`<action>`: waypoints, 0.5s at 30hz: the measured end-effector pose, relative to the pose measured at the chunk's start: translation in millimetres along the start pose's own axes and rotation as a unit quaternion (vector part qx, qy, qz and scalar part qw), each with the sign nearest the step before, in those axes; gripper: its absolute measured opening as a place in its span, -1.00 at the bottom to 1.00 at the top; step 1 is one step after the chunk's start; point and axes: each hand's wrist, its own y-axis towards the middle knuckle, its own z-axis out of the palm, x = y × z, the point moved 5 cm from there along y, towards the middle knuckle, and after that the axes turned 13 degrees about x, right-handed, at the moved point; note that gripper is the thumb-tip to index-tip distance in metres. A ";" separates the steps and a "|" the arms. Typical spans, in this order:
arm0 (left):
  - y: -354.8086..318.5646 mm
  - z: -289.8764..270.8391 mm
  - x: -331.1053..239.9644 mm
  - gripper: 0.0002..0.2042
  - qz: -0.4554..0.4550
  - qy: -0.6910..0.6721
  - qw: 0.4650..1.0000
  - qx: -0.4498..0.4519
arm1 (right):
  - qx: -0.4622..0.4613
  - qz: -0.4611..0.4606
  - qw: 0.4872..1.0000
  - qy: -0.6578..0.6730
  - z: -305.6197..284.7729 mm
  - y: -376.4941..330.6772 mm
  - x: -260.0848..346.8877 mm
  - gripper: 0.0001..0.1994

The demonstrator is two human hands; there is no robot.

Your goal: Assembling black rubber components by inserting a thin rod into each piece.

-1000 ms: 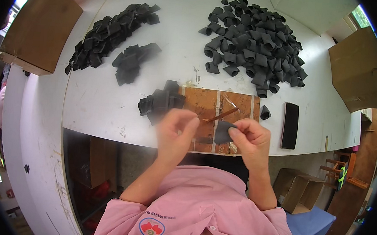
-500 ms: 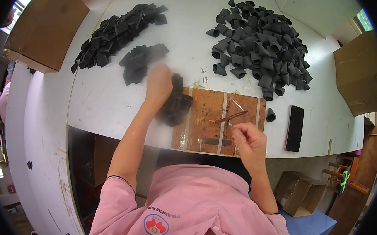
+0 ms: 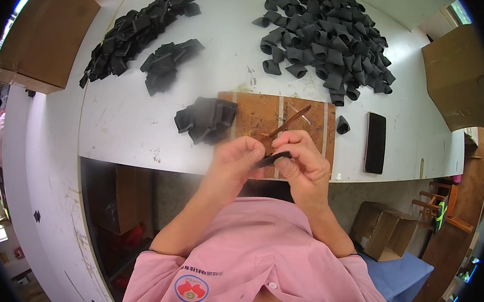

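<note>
My left hand (image 3: 231,162) and my right hand (image 3: 307,169) meet over the front of a worn brown board (image 3: 255,115). Between their fingertips they pinch a small black fabric piece (image 3: 269,159). My fingers hide part of it. Just beyond my right hand, a thin brown stick-like tool (image 3: 296,120) slants across the board. Left of my left hand lies a small heap of flat black pieces (image 3: 202,117), overlapping the board's left edge. A single rolled black piece (image 3: 342,125) stands to the board's right.
Two more heaps of flat black pieces (image 3: 169,62) lie farther left. A big pile of rolled black pieces (image 3: 333,45) covers the back right. A black phone (image 3: 375,143) rests at right. Cardboard boxes stand at the left (image 3: 48,31) and right (image 3: 460,76) table sides.
My left hand has come back from the small heaps at left to meet my right hand. A black piece is now held between both. The view has shifted slightly.
</note>
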 end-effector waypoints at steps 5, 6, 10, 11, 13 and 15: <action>-4.2 16.2 -12.5 -0.80 0.123 0.110 0.986 -0.017 | -0.022 0.183 0.858 0.480 -1.5 -10.6 -35.0 -0.85; -3.6 21.5 -13.8 -0.78 0.118 0.112 0.987 0.016 | -0.017 0.194 0.840 0.506 -1.1 -12.6 -36.6 -0.85; 0.4 33.7 -10.7 -0.79 0.102 0.133 0.985 0.045 | -0.014 0.190 0.833 0.520 -1.5 -13.7 -34.0 -0.84; 1.1 34.8 -9.9 -0.79 0.101 0.135 0.985 0.047 | -0.016 0.189 0.833 0.521 -3.2 -14.7 -34.9 -0.84; 2.3 36.5 -8.8 -0.84 0.095 0.142 0.984 0.044 | 0.013 0.202 0.820 0.536 -2.5 -16.6 -37.9 -0.83; 2.5 40.5 -9.6 -0.86 0.092 0.140 0.985 0.035 | 0.014 0.201 0.820 0.535 -2.4 -17.1 -39.8 -0.83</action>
